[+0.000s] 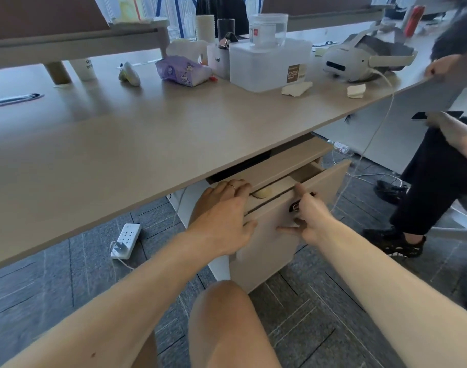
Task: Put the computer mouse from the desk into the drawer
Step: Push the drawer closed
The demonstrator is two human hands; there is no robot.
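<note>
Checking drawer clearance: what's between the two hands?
Head view: between left hand and right hand sits the beige drawer front's top edge; behind it, a pale rounded mouse lies inside.

Office: long desk (174,134), drawer unit (274,235), power strip (127,239).

Light wood desk (152,134), carrying a purple snack bag (181,71), a translucent storage box (269,63), a white headset (346,63), crumpled tissues (297,88), a paper cup (85,69), grey carpet floor (320,309) below, white power strip (126,240) lying on it
</note>
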